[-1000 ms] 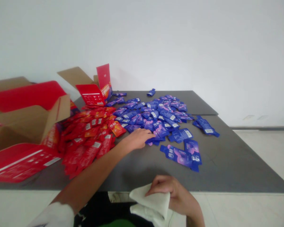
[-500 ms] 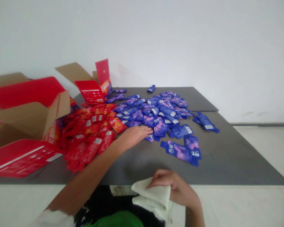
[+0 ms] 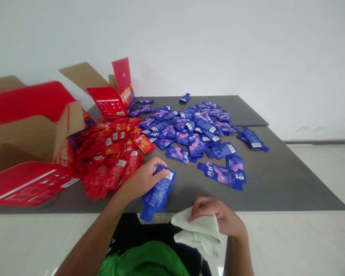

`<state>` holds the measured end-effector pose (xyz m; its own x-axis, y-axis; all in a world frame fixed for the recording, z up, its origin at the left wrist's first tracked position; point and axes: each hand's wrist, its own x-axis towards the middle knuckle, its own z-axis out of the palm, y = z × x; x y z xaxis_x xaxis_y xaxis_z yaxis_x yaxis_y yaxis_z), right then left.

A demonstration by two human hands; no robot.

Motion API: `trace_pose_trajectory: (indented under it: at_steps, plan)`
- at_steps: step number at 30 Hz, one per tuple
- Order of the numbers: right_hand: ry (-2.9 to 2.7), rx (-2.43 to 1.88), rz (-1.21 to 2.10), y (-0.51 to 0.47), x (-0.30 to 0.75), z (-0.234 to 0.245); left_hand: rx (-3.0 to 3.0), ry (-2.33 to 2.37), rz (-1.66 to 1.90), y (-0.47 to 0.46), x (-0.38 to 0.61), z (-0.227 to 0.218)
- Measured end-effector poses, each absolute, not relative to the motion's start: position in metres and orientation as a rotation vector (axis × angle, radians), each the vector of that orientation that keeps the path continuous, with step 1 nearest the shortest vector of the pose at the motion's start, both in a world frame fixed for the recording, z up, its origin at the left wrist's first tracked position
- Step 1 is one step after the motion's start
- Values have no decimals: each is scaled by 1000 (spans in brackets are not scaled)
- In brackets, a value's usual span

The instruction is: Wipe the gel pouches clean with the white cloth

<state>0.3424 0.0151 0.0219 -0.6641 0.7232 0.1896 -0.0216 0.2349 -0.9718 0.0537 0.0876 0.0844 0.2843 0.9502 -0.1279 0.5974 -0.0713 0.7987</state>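
My left hand [image 3: 140, 178] is closed on a blue pouch [image 3: 157, 193] at the near edge of the dark grey table [image 3: 276, 180]; the pouch hangs partly over the edge. My right hand [image 3: 218, 216] grips a folded white cloth [image 3: 198, 232] just below the table's front edge. A spread of several blue pouches [image 3: 189, 126] covers the middle of the table. A heap of red pouches [image 3: 109, 153] lies to its left, close to my left hand.
Open red-and-brown cardboard boxes [image 3: 31, 126] stand at the left of the table, and another opened box [image 3: 115, 96] stands at the back. A white wall rises behind. Pale floor tiles [image 3: 319, 237] lie to the right and in front.
My left hand has drawn back from the blue pile toward me, now holding one blue pouch at the table's near edge. The right hand stays on the cloth.
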Motion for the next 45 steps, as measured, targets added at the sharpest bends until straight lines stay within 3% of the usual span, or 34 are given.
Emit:
trace_pose_trajectory:
  at_steps: [6, 11, 20, 30, 36, 42, 45]
  plan:
    - [-1842, -655, 1439, 16, 342, 22, 2014, 1656, 429, 87, 59, 43]
    - [-1751, -799, 1335, 13, 336, 25, 2304, 1640, 699, 54, 53, 38]
    - [-1524, -1218, 741, 22, 305, 27, 2742, 1158, 806, -24, 20, 13]
    - [-2353, -1099, 597, 46, 234, 27, 2753, 1140, 806, -30, 7, -13]
    - [-2272, -1403, 418, 70, 247, 35, 2743, 1067, 856, -29, 5, -14]
    - [-2466, -1110, 557, 39, 234, 34, 2617, 1106, 956, -31, 5, -15]
    - [-2469, -1242, 534, 57, 240, 35, 2608, 1092, 938, -28, 5, -12]
